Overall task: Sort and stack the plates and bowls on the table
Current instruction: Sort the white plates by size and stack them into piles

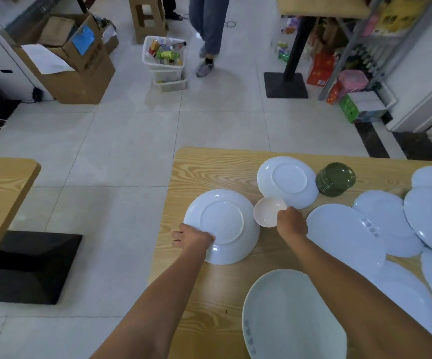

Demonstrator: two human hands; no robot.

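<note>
While our right hand (291, 224) curls its fingers (284, 210) round the near rim of a small pale pink bowl (266, 212), pinching it, our left hand (192, 238) grips the near-left rim of a large white dish (222, 224). Its thumb is on top and the other fingers (177, 237) curl past the edge. That dish lies upside down near the left edge of the table (209, 164), its foot ring facing up. The pink bowl is open side up just right of it, between it and a white plate (287, 181) that also lies upside down farther back. We cannot tell whether the bowl rests on the table or is lifted a little, since its rim overlaps both of them in this view. Just right of that far plate stands a stack of dark green dishes (335, 180). To the right of our right forearm, overlapping white plates (385, 221) spread toward the table's right side, the nearest partly hidden by the arm. Close to us lies a pale oval plate (287, 314) with a faint pattern near its rim. Beyond the table, on the tiled floor (132, 141), we see a white basket (164, 55) full of packets, an open cardboard box (75, 60) and the legs of a person (209, 27).
</note>
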